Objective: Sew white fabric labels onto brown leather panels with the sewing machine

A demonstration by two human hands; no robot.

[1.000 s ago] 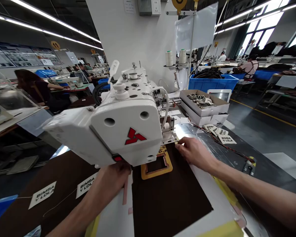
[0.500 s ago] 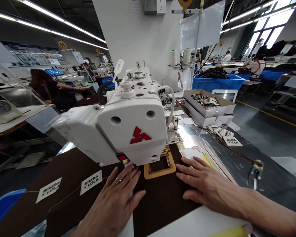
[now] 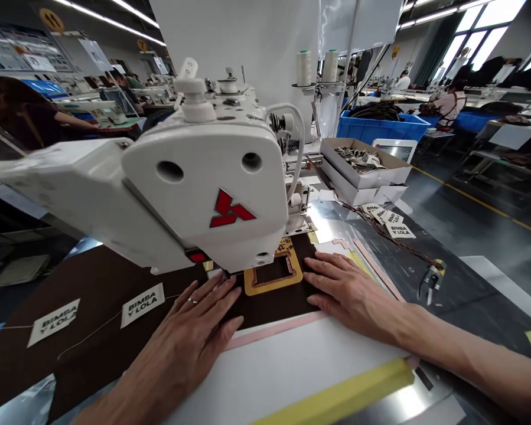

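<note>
Both my hands lie flat, fingers spread, on dark brown fabric (image 3: 271, 302) under the head of a white sewing machine (image 3: 194, 177). My left hand (image 3: 189, 330) presses the fabric just left of a yellow rectangular clamp frame (image 3: 273, 275). To the right of that frame rests my right hand (image 3: 345, 289), fingertips close to its edge. The fabric sits on a white template board (image 3: 292, 366) with pink and yellow tape edges. Neither hand holds anything.
Two white "BIMBA Y LOLA" labels (image 3: 142, 304) joined by thread lie on brown fabric at left. More labels (image 3: 391, 223) and a cardboard box of labels (image 3: 365, 168) sit at right. Thread snips (image 3: 429, 282) lie on the metal table. Other people work at stations behind.
The fabric and white board have slid away from me under the machine, so more board shows in front. Both hands moved with it and stayed flat; a second ago the left was tucked under the head.
</note>
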